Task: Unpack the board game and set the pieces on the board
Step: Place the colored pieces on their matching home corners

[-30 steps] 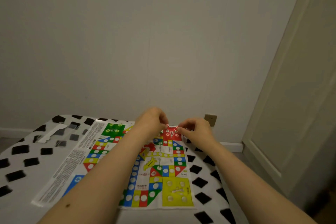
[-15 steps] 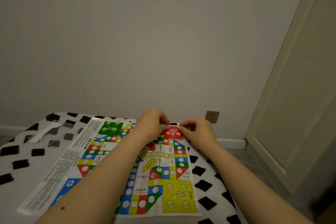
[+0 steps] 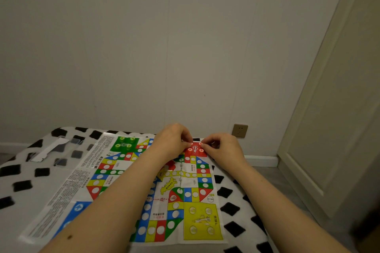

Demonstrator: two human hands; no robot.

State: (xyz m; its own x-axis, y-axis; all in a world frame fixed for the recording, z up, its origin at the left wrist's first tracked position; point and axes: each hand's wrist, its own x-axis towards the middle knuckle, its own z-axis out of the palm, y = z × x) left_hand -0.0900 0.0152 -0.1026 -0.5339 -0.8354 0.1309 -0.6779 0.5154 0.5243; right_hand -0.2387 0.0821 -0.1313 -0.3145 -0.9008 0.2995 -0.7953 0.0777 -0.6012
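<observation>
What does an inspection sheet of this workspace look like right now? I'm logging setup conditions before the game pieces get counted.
Surface: black-and-white patterned cover, board laid flat on it.
Job's things: paper game board unfolded; green corner and yellow corner each show four pieces; red corner under the fingertips.
Clutter: clear plastic box and white strip at far left.
Grippers: left hand and right hand both pinched at the red corner; what they pinch is too small to tell.
Cables: nothing seen.
Surroundings: plain wall, wall socket, door at right.
</observation>
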